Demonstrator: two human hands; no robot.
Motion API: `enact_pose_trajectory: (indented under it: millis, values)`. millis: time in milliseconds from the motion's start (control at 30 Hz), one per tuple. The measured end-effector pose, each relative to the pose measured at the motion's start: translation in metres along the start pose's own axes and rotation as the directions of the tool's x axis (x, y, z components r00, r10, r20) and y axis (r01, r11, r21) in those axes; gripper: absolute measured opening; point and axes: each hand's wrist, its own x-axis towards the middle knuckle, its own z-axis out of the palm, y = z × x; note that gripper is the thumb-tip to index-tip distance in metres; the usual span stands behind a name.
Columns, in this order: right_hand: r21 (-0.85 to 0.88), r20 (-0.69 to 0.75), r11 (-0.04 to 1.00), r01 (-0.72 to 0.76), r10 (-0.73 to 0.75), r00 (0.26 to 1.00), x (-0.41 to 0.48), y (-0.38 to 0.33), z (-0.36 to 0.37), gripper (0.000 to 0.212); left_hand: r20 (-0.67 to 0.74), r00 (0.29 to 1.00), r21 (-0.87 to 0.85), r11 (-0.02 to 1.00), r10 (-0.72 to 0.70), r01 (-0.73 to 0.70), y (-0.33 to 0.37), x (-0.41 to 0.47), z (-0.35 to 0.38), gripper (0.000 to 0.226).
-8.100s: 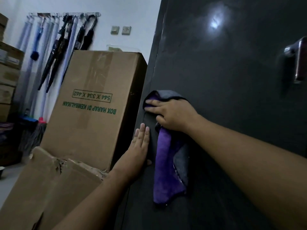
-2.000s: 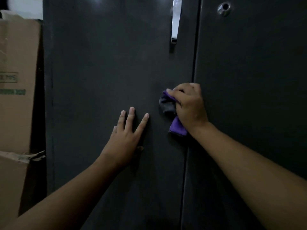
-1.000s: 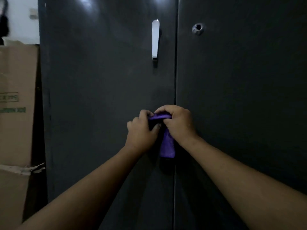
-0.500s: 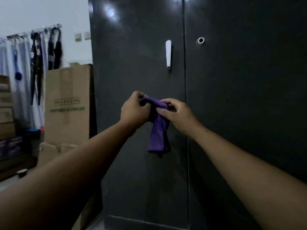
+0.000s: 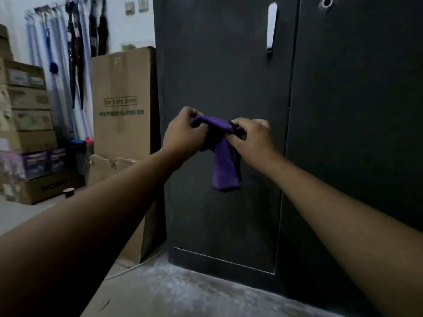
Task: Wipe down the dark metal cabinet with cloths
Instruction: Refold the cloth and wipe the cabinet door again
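While left of the cabinet [image 5: 217, 65] door seam [image 5: 291, 88], left hand [image 5: 183, 133] and right hand [image 5: 254, 138] tight on purple cloth [image 5: 226, 165].

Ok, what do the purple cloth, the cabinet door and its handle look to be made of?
Purple cloth: soft fabric, perhaps microfibre; it hangs limp from the left hand and right hand. Cabinet door: seemingly painted metal, dark, near matte, faint sheen. Handle: bright polished metal, probably; it gleams white.
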Motion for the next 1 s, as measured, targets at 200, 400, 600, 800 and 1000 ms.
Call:
enact_pose_trajectory:
  millis: [200, 400, 600, 800, 1000]
  values:
    - [0.086, 0.005, 0.995, -0.049, 0.049, 0.999, -0.015, 0.015, 0.02, 0.023, 0.034, 0.997, -0.015, 0.997, -0.071, 0.072, -0.016, -0.003, 0.012, 0.011]
    - [0.107, 0.082, 0.976, -0.192, 0.184, 0.98, -0.046, 0.04, 0.05, 0.029, 0.108, 0.97, -0.013, 0.975, -0.217, 0.22, -0.05, -0.022, 0.028, 0.012]
    - [0.12, 0.247, 0.933, -0.341, 0.304, 0.92, -0.119, 0.081, 0.093, 0.036, 0.156, 0.919, -0.014, 0.929, -0.363, 0.369, -0.121, -0.063, 0.064, 0.012]
    - [-0.082, 0.536, 0.905, -0.417, 0.393, 0.747, -0.232, 0.151, 0.147, 0.061, 0.271, 0.817, 0.075, 0.858, -0.508, 0.509, -0.227, -0.13, 0.11, 0.019]
    - [-0.353, 0.637, 0.769, -0.533, 0.615, 0.466, -0.341, 0.208, 0.164, 0.081, 0.478, 0.651, 0.148, 0.785, -0.589, 0.602, -0.296, -0.197, 0.145, 0.018]
